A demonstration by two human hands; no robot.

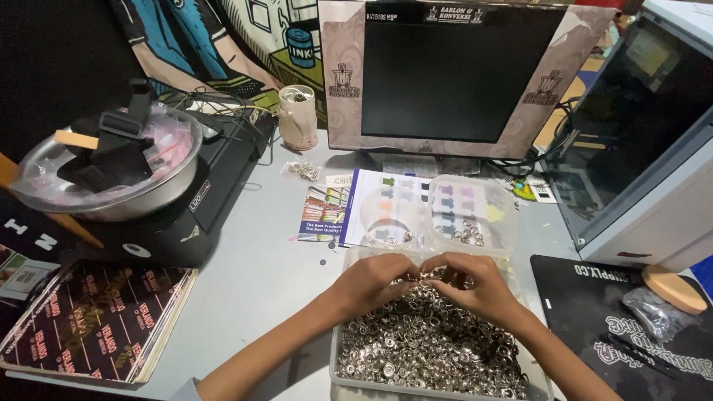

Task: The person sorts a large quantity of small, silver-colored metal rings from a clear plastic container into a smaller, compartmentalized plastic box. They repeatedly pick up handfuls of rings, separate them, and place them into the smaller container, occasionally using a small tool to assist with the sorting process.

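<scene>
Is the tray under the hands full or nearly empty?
Full: the clear tray is heaped with small silver metal rings, covering its bottom.

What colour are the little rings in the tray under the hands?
Shiny silver metal rings fill the clear plastic tray; the head view shows them best.

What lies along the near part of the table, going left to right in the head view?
Dark patterned sheet stack → left hand → right hand, both over the clear tray of small silver metal rings → black printed mat.

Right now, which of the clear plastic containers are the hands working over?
The nearest clear tray, heaped with silver metal rings; left hand and right hand meet above it. The two smaller containers behind hold only a few.
</scene>
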